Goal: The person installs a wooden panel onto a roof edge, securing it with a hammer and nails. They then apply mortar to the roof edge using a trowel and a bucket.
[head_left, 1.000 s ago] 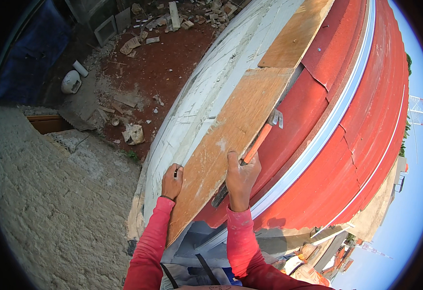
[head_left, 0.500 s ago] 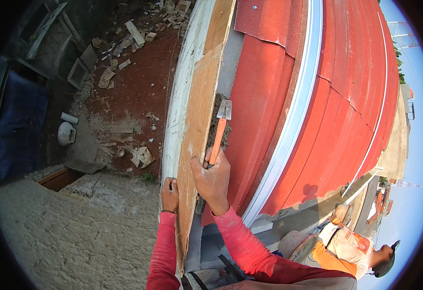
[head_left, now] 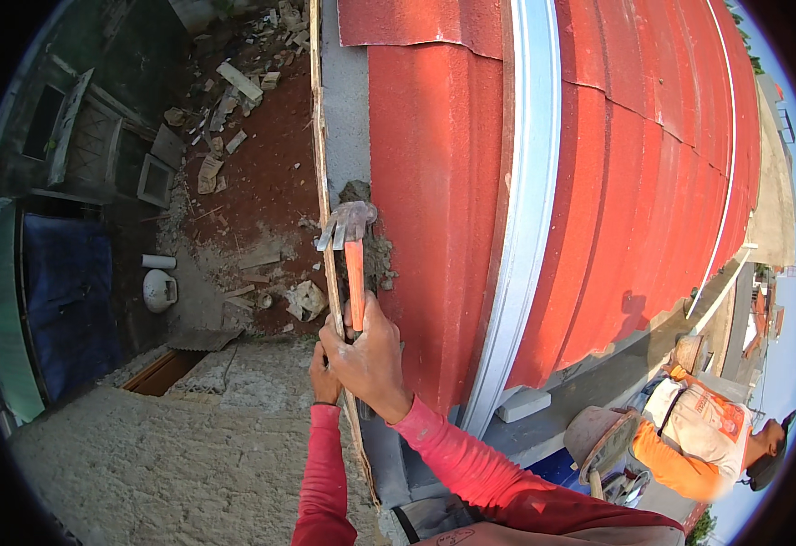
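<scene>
An orange-handled claw hammer (head_left: 350,259) is gripped tight in the right hand (head_left: 364,358), its head by the thin wooden board (head_left: 323,182), which the left hand (head_left: 324,376) seems to grasp.

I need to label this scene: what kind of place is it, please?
Probably a building site, up at roof level: a red metal roof, rubble on the ground below, and the right hand holding a claw hammer against a wooden board.
</scene>
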The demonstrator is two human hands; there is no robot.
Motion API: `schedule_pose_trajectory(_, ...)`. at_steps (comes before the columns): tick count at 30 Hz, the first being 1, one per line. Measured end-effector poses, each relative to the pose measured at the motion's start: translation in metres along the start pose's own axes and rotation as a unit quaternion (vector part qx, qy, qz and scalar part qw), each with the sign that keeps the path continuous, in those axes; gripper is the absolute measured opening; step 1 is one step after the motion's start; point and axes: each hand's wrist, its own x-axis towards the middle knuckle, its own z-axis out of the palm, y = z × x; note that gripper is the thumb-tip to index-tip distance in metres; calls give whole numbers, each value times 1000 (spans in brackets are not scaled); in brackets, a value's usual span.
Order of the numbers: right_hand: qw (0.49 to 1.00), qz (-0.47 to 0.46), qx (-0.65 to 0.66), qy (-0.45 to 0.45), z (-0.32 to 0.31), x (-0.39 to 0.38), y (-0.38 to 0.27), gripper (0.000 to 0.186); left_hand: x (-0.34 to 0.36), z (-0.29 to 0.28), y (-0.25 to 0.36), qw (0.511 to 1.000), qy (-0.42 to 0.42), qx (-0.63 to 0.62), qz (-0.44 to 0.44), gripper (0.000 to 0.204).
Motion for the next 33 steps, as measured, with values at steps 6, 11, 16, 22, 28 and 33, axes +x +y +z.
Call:
schedule_pose_trajectory(6, 1000, 5, -28, 1, 0, 1, -9, 26, 2, -10, -19, 990, 8, 134, 49, 17)
schedule_pose_trajectory(11, 998, -9, -49, 29, -3, 5, -8, 26, 24, 16, 42, 977, 141, 74, 145, 19)
schedule_pose_trajectory(16, 998, -53, -33, 20, -3, 5, -7, 26, 108, 40, 103, 951, 196, -90, 220, 21)
schedule_pose_trajectory(22, 993, -56, -99, 11, -12, 10, -6, 27, 213, 60, 223, 862, 109, -451, 202, 29)
schedule_pose_trajectory(28, 995, -57, -85, -20, -12, 14, -5, 27, 239, 77, 231, 843, 30, -507, 174, 26)
schedule_pose_trajectory(33, 995, -8, -25, -101, -45, 15, -13, 23, 240, 75, 232, 864, 13, -466, 191, 26)
